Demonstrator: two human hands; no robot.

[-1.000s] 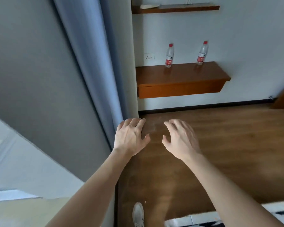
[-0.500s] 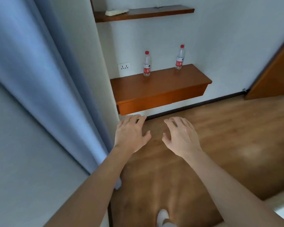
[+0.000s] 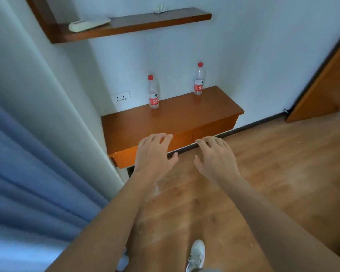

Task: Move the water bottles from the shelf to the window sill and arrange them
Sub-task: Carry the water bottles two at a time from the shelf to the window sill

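Curtain [image 3: 28,183] noted close on the left. Left hand [image 3: 153,154] held near the front edge of the shelf [image 3: 185,118], fingers loosely spread, nothing gripped. Left bottle [image 3: 153,93] stands upright at the back edge, mid-left. Right bottle [image 3: 199,80] stands upright toward the back right corner. Right hand [image 3: 216,158] likewise spread and empty. One bottle per hand, gripped at the label, is advised. Open floor [image 3: 263,163] and a door [image 3: 322,89] lie to the right.

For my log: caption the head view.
Empty left hand and right hand before shelf holding left bottle and right bottle.
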